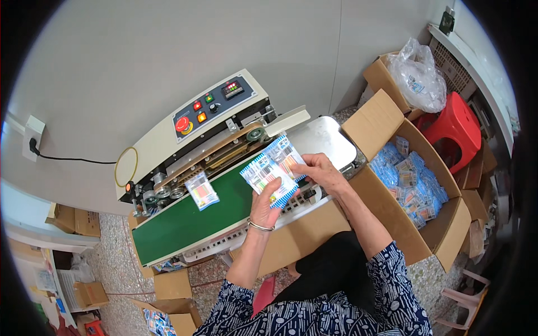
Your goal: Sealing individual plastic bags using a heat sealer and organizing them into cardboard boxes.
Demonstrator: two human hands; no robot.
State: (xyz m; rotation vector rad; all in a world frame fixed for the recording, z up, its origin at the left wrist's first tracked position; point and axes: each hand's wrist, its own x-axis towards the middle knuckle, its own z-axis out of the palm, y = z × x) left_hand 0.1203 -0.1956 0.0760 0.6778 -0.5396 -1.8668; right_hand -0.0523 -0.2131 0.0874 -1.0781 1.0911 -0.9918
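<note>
- As they lie overlapped like a small fan between your two hands, the packets (264, 171) sit above the right part of the green belt (168, 234), their long axes slanting from upper left to lower right.
- Your left hand (261, 208) is the nearer one to the belt's single loose packet (202, 191), which lies off to the left, well apart from your fingers and close beside the machine (159, 140).
- Your left fingers grip the lower packet, thumb pressed flat on its face; what the others do underneath is hidden.
- Your right hand (320, 171) comes in from the right, its fingers nearly closed, pinching the packets near their right edge; how many layers it has, you cannot tell from above.
- Just behind your right hand is the metal plate (330, 137).
- Farther right stands an open carton (386, 221) heaped with blue packets (406, 182), and beyond it a red stool (462, 131).
</note>
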